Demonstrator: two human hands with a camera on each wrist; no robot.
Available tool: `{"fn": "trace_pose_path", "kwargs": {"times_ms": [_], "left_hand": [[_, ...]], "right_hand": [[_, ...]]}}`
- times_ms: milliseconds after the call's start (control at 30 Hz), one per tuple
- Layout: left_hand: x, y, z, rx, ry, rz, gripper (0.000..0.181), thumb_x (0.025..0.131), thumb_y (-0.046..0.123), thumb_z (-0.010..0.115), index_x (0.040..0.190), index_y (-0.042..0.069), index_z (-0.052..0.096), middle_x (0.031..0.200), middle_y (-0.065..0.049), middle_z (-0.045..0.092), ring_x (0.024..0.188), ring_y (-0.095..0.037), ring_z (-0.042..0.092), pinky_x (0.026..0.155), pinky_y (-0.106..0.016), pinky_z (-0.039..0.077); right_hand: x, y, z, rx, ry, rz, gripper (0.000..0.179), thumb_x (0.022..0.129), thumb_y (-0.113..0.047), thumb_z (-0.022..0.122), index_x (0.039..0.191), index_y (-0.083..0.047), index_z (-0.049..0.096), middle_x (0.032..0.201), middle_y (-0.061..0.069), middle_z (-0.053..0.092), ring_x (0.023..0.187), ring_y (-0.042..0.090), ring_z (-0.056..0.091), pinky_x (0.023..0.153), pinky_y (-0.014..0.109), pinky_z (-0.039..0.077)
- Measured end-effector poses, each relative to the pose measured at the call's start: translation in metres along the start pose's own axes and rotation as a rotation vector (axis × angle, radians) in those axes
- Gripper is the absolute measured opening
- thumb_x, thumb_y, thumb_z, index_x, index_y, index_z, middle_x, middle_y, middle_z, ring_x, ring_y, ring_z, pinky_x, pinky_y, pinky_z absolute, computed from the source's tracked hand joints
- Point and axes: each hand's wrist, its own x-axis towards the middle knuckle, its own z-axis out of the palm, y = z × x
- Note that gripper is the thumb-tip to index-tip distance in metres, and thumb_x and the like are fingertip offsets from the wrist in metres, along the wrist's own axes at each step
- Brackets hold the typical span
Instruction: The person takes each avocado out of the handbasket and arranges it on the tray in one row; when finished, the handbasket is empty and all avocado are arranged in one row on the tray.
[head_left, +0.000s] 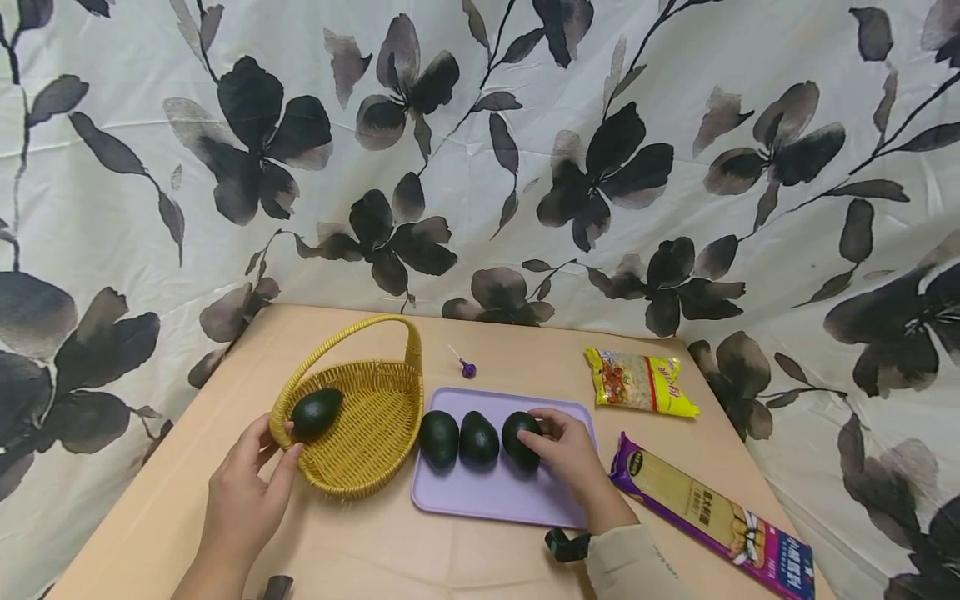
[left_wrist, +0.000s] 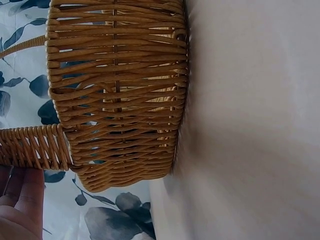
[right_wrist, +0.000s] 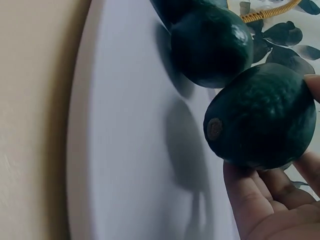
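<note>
My right hand [head_left: 566, 454] holds a dark green avocado [head_left: 519, 442] between thumb and fingers over the right part of the lilac tray [head_left: 487, 502]. In the right wrist view, a gap and a shadow separate this avocado [right_wrist: 262, 117] from the tray. Two more avocados, one at the left [head_left: 438, 440] and one in the middle [head_left: 478, 439], lie side by side on the tray. My left hand [head_left: 243, 492] grips the yellow wicker basket [head_left: 367, 421] at the left foot of its handle [left_wrist: 30, 147]. One avocado [head_left: 317, 413] rests inside the basket, against its left wall.
Behind the tray lies a purple lollipop [head_left: 468, 368]. To the right are a yellow-ended food packet [head_left: 641, 382] and a long purple pasta packet [head_left: 712, 517]. A floral cloth [head_left: 480, 167] hangs along the table's back edge.
</note>
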Motion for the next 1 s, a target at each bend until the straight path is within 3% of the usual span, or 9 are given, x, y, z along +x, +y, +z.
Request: {"fn": "trace_pose_path", "kwargs": {"times_ms": [267,600,1000], "left_hand": [[-0.002,-0.002,-0.001,0.012,-0.008,-0.029,0.054,0.087,-0.005,0.077,0.136,-0.002,0.056,0.124,-0.017,0.067,0.119,0.022,0.043,0.099,0.003,0.040],[0.000,-0.002,0.000,0.015,-0.004,-0.042,0.054,0.087,-0.004,0.077,0.137,-0.001,0.056,0.124,-0.017,0.067,0.119,0.021,0.044,0.099,0.003,0.041],[-0.002,-0.001,0.001,0.018,0.009,-0.039,0.054,0.087,-0.005,0.077,0.137,-0.001,0.056,0.124,-0.017,0.067,0.119,0.021,0.044,0.099,0.003,0.041]], "right_hand": [[-0.002,0.000,0.008,-0.080,0.029,0.001,0.043,0.085,-0.016,0.085,0.124,-0.004,0.070,0.108,0.014,0.074,0.091,0.018,0.067,0.075,0.022,0.059],[-0.002,0.008,0.010,-0.165,0.039,-0.006,0.045,0.085,-0.024,0.085,0.122,-0.003,0.070,0.113,0.012,0.074,0.099,0.020,0.068,0.083,0.024,0.060],[-0.002,0.013,0.013,-0.177,0.075,0.006,0.049,0.085,-0.032,0.086,0.124,-0.006,0.071,0.121,0.011,0.073,0.105,0.022,0.067,0.089,0.028,0.061]]}}
